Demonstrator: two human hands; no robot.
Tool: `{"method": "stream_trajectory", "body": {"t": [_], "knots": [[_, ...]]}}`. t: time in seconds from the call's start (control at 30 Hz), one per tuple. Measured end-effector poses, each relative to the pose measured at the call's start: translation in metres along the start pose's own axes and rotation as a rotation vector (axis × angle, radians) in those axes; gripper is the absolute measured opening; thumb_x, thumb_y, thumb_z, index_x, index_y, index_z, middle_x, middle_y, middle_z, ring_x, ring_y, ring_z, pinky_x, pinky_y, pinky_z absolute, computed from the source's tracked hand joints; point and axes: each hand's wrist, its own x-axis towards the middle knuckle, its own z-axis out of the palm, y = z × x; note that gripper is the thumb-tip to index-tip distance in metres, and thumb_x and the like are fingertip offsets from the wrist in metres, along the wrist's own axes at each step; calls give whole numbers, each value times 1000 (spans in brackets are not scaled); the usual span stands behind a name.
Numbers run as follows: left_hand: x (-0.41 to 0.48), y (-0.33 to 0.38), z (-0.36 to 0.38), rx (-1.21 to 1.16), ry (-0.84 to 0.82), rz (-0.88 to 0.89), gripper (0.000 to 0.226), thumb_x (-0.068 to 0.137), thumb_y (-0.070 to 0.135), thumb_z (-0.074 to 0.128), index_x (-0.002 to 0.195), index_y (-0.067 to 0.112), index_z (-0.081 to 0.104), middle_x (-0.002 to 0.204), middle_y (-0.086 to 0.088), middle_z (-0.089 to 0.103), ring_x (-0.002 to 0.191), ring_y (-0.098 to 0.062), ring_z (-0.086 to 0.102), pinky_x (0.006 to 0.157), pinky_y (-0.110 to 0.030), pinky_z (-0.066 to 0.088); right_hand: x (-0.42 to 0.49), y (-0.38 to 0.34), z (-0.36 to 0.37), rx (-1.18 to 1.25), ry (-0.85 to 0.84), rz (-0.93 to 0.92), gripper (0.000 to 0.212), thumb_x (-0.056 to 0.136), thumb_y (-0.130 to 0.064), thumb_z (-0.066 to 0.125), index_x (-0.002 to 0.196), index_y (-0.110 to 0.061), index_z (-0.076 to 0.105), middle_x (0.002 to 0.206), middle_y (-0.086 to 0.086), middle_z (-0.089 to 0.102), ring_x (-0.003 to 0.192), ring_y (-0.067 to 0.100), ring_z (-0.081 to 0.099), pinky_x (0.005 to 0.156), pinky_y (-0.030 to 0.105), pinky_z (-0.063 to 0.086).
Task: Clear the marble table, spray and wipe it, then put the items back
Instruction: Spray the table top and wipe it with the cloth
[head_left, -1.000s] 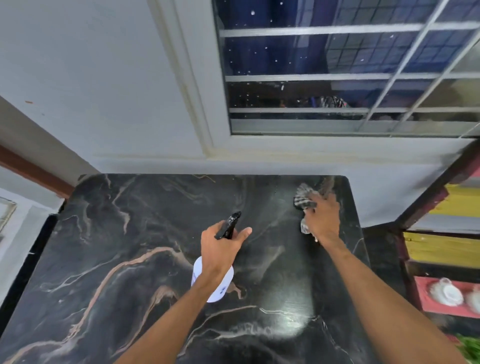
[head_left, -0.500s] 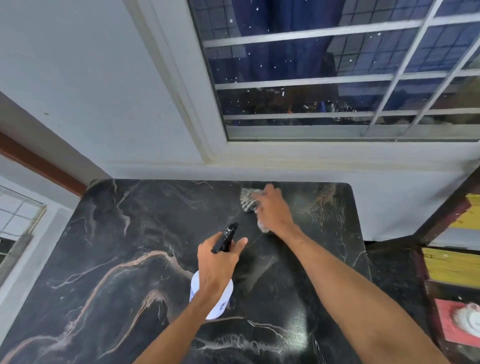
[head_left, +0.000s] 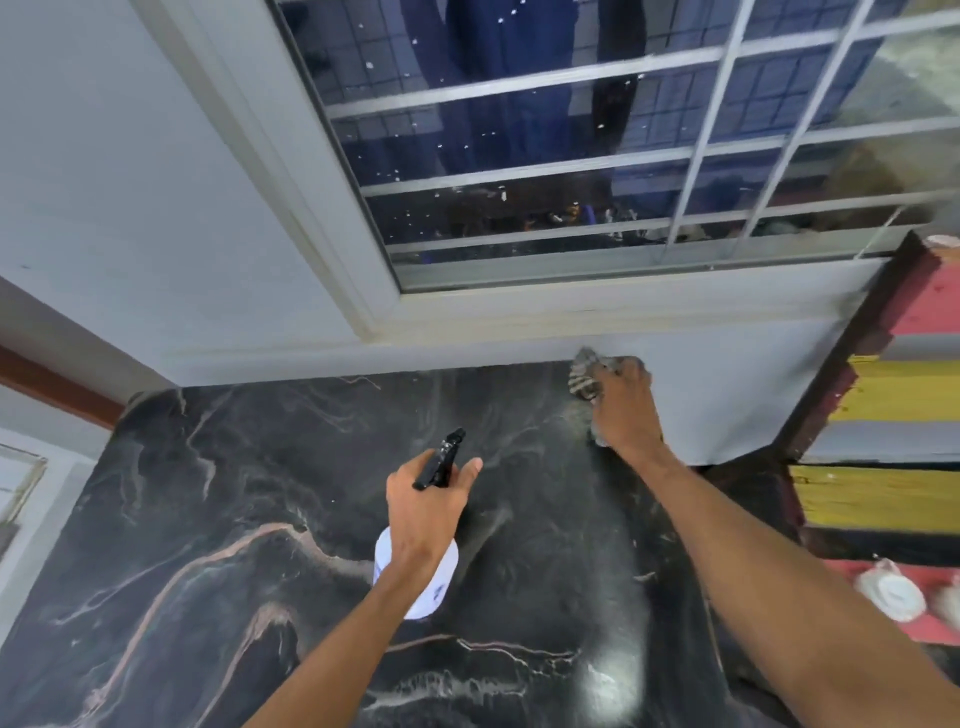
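Note:
The black marble table (head_left: 218, 519) with pink and white veins fills the lower view, with nothing standing on it. My left hand (head_left: 423, 512) holds a white spray bottle (head_left: 418, 584) with a black nozzle over the table's middle, nozzle pointing away from me. My right hand (head_left: 623, 405) presses a grey checked cloth (head_left: 584, 376) onto the table's far right corner, against the wall. Most of the cloth is hidden under the hand.
A white wall and a barred window (head_left: 597, 156) rise just behind the table. To the right stands a shelf (head_left: 883, 405) with yellow, red and grey boards, holding white cups and saucers (head_left: 891, 597). A framed pane (head_left: 15, 483) sits at the far left.
My right hand slid the cloth along the table's far edge, leftward and then out to the far right corner. The left hand kept the spray bottle nearly still.

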Motion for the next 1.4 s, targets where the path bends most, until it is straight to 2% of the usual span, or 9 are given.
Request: {"method": "stream_trajectory", "body": {"t": [0.1,0.3,0.47,0.63,0.77,0.93,1.1,1.27,1.4], "knots": [[-6,5,7,-12,-32,11,48,83,32,90,58,21,51,49,11,45,51,-11,38,59,-31,40,-36,-1,6,1,-109,-297,54,91,-11,54,143,-25,54,147,16,42,131,36,42,111,42,39],[-41,-1,-8,-52,-30,-10,50,85,28,89,58,19,48,52,13,43,52,-10,37,54,-17,36,-74,20,-9,-18,-17,4,50,88,-2,54,136,-16,58,131,21,46,115,41,47,101,46,44],[-70,-19,-42,-50,-6,-71,51,83,31,90,57,22,47,50,12,44,50,-8,37,51,-18,36,-161,-9,16,97,-186,-422,50,89,-5,59,136,-23,62,121,8,48,110,27,48,94,38,51],[-61,-41,-87,-69,59,-185,42,83,30,91,58,22,57,50,11,53,46,-6,48,48,-16,45,-127,-45,17,136,16,256,43,90,-4,59,131,-14,65,127,19,46,114,42,48,97,45,46],[-26,-44,-121,-31,119,-198,42,81,31,91,60,19,57,51,13,56,47,-3,48,56,-19,44,-120,-114,44,126,-120,-64,44,92,-7,57,134,-19,62,133,17,44,120,39,47,98,47,52],[33,-50,-171,-28,125,-187,42,83,30,89,64,9,58,51,7,56,45,-5,45,52,-17,42,-60,-153,52,167,0,272,40,90,-9,56,129,-14,64,130,26,43,111,47,53,95,45,48],[93,-74,-227,-45,88,-202,42,85,27,88,62,12,56,55,3,58,50,-12,48,59,-31,47,-18,-230,88,82,68,318,38,93,-5,52,130,-5,63,131,30,43,111,51,50,101,49,39],[130,-105,-296,5,104,-216,47,85,32,87,58,16,51,51,7,53,49,-11,45,57,-29,41,-22,-395,157,-34,-64,-24,47,94,-15,52,140,-25,54,134,18,46,117,39,50,96,39,44],[144,-129,-353,-4,132,-221,42,85,29,87,62,8,59,54,2,58,53,-17,49,60,-32,46,-54,-493,203,78,-277,-357,45,94,-7,51,135,-24,62,125,12,44,114,32,47,92,42,52]]}}
